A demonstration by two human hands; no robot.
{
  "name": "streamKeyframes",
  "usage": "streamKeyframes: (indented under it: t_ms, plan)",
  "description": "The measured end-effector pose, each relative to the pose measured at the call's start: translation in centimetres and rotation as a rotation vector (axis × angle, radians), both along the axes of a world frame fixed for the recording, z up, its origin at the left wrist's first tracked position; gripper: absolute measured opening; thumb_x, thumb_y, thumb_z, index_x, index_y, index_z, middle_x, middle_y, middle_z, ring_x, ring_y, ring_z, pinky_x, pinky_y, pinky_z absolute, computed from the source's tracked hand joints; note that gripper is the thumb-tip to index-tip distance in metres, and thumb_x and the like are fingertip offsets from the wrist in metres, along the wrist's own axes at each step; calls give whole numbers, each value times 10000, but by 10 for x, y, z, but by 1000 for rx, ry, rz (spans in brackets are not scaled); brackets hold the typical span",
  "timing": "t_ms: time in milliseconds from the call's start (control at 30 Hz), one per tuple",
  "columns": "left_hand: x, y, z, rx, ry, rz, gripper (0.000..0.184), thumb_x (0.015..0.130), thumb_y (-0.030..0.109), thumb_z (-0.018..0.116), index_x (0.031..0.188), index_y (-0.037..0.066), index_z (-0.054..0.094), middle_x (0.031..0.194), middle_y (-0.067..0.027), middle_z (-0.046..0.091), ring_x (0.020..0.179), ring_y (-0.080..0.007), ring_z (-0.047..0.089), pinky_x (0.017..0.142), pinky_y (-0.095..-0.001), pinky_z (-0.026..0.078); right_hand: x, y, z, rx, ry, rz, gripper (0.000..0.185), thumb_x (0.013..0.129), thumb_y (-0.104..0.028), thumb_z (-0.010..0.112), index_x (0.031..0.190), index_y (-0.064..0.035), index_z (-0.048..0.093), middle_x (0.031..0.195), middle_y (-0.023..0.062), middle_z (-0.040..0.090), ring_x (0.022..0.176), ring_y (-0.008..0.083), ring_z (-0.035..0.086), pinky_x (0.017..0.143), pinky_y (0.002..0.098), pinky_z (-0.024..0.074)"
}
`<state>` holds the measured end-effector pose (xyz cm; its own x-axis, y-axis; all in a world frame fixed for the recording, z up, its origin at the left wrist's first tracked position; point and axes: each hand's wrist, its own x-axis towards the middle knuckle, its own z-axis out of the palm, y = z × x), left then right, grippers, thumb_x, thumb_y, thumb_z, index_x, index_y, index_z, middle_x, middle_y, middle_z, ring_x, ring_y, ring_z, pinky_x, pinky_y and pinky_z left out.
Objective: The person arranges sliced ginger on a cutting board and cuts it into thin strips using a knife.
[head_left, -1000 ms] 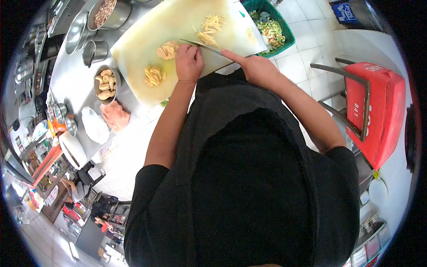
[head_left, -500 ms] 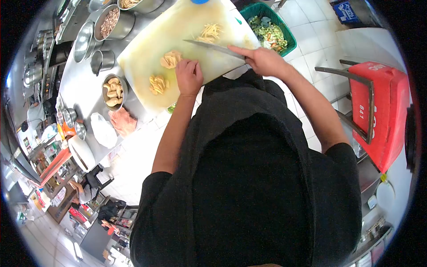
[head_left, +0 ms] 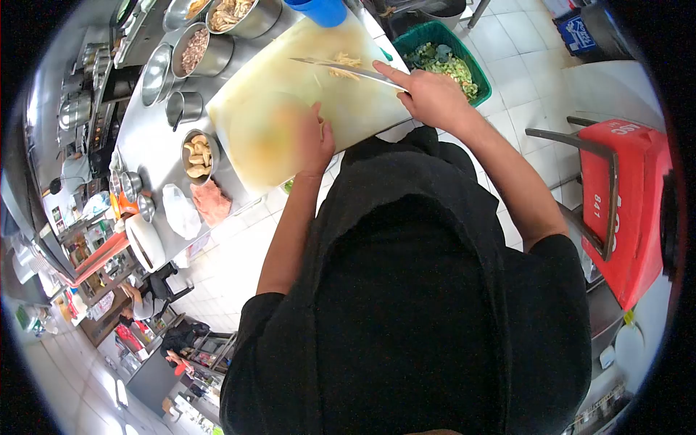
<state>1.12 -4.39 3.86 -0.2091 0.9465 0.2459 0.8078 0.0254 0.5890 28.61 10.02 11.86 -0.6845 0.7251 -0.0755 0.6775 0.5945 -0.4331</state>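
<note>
My right hand (head_left: 437, 98) is closed round the handle of a kitchen knife (head_left: 341, 67), its index finger stretched along the top. The blade points left across a small pile of thin, pale yellow strips (head_left: 344, 65) on the white cutting board (head_left: 246, 94). My left hand (head_left: 313, 145) is over the board's near edge; a blurred patch covers most of its fingers, so their grip does not show. Yellowish and green smears are all that can be seen on the board under that patch. A bowl of pale, peeled pieces (head_left: 197, 154) stands left of the board.
A blue container (head_left: 322, 10) stands at the board's far edge. Metal pots, one with chopped pinkish pieces (head_left: 194, 51), line the left counter. A green bin (head_left: 484, 87) with vegetable scraps is at right, near a red chair (head_left: 623, 203). A pink cloth (head_left: 211, 202) lies beside a white bag (head_left: 180, 212).
The view has shifted, bringing more of the blue container into sight. The knife blade now lies across the strips. Sliced pieces seen near my left hand are now lost in blur.
</note>
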Motion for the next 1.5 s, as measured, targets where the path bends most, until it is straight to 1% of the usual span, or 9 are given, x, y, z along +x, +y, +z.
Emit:
streamKeyframes:
  t_ms: [200,333,433,833,1033,1167,1300,1333,1500]
  plan:
    - [34,37,28,-62,-35,-92,648,892,47,718,1516,145,572,893,-115,660,846,-300,666,781,-432,559,3,12,9,-6,20,-43,888,913,-91,672,1678,-333,289,1022,206,698,898,412,726,792,538,589]
    - [52,64,40,-207,16,-184,669,911,111,692,1547,260,544,1032,-141,735,886,-316,718,803,-436,576,8,22,4,24,67,-3,952,859,-42,670,1680,-329,282,1013,206,685,887,422,722,773,536,587]
    - [48,81,38,-385,55,-129,661,917,120,673,1546,274,541,1059,-157,750,903,-331,729,816,-451,579,20,28,8,52,68,1,958,853,-27,663,1679,-332,286,1007,205,683,875,415,721,762,533,586]
    - [6,101,17,-381,55,-49,704,904,168,620,1585,292,493,973,-186,747,850,-389,724,795,-503,579,104,12,34,-116,109,-206,997,803,-17,741,1659,-320,330,1135,218,730,986,432,712,840,518,571]
    - [10,96,28,-404,-4,-25,654,930,184,654,1559,315,533,860,-182,719,766,-360,700,759,-474,574,97,-9,33,-429,109,-352,979,823,-31,774,1664,-291,346,1157,241,737,924,417,728,822,478,570]
    - [6,75,17,-294,-6,-134,545,966,205,638,1503,287,600,933,-167,710,876,-346,700,811,-453,577,84,-25,5,-346,208,-351,1000,820,4,788,1675,-266,346,769,141,667,682,241,653,710,386,545]
    - [-1,57,20,-320,2,-209,475,971,192,655,1444,233,654,1063,-163,683,1022,-345,673,901,-441,563,59,-34,-2,-372,283,-372,939,842,-5,782,1661,-227,379,763,109,661,683,190,636,701,356,541]
    - [-2,55,19,-300,14,-223,463,966,182,666,1428,218,666,1096,-163,673,1052,-346,664,923,-440,558,53,-35,1,-400,266,-380,879,834,-66,787,1626,-194,426,856,204,704,749,330,692,743,424,554]
    - [-29,39,16,-35,4,-205,448,926,168,703,1373,161,685,1266,-162,659,1199,-378,612,1036,-475,514,27,-48,9,-438,267,-388,835,852,-59,783,1609,-170,449,802,169,672,689,296,662,696,400,540]
